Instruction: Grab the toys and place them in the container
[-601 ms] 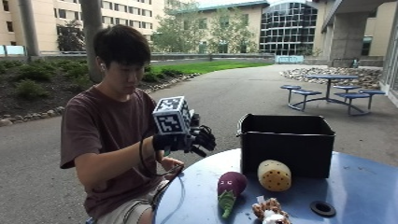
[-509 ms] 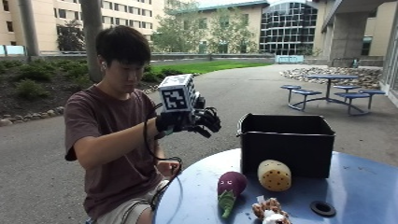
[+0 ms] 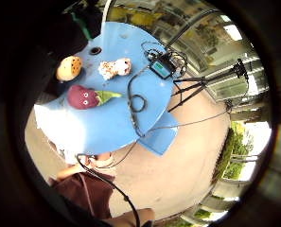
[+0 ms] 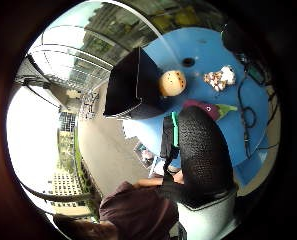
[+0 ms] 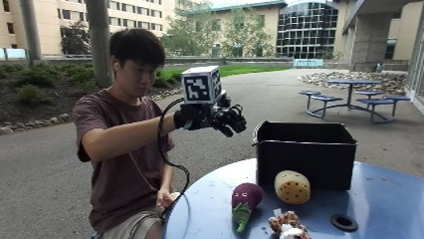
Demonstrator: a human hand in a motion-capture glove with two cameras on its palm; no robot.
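Here the gloved right hand (image 5: 213,118) is hovering high over the near edge of the blue table (image 5: 391,199), holding nothing, its fingers loosely curled.

Outdoors, going from left to right in the outside view, the person is sitting at the table's left side with the right arm stretched out level toward the black container (image 5: 305,152), the hand well apart from it and well above the toys. The bare hand (image 5: 165,198) is resting low at the table's edge. On the tabletop in front of the container, a purple eggplant toy (image 5: 244,198) with a green stem is lying nearest the person; just beside it a yellow spotted toy (image 5: 292,186) is touching the container's front wall. A small brown-and-white plush (image 5: 286,224) is lying nearer the front edge, and a round hole (image 5: 344,222) is showing just right of it.
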